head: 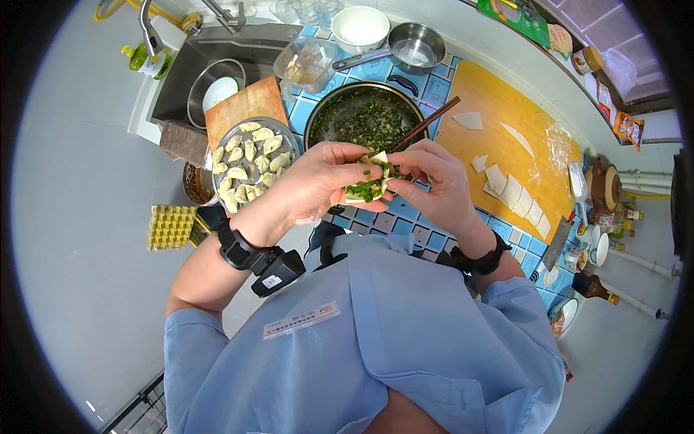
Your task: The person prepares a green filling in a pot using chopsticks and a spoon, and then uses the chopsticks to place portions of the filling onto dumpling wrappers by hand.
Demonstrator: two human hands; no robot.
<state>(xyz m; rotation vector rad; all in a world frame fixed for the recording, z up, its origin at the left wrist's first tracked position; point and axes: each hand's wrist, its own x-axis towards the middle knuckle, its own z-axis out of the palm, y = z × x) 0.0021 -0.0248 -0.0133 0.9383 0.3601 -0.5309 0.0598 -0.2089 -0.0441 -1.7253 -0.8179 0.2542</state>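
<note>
My left hand (325, 179) holds a dumpling wrapper (355, 195) with chopped green filling on it, the thumb over the filling. The fingers of my right hand (436, 176) pinch the wrapper's right edge. Just beyond both hands is a metal pan (360, 111) of chopped green filling, with brown chopsticks (434, 122) leaning on its rim. To the left, a round metal tray (290, 138) carries many folded dumplings (237, 173). On the wooden board (471, 157) at the right lie cut pieces of dough (512, 191), partly overlapping, and a patch of flour.
A steel saucepan (416, 48), a white bowl (360, 28) and a clear plastic container (305, 65) stand behind the pan. The sink (181, 92) is at the back left. A cleaver (557, 244) lies beyond the board's right edge, near bottles and cups.
</note>
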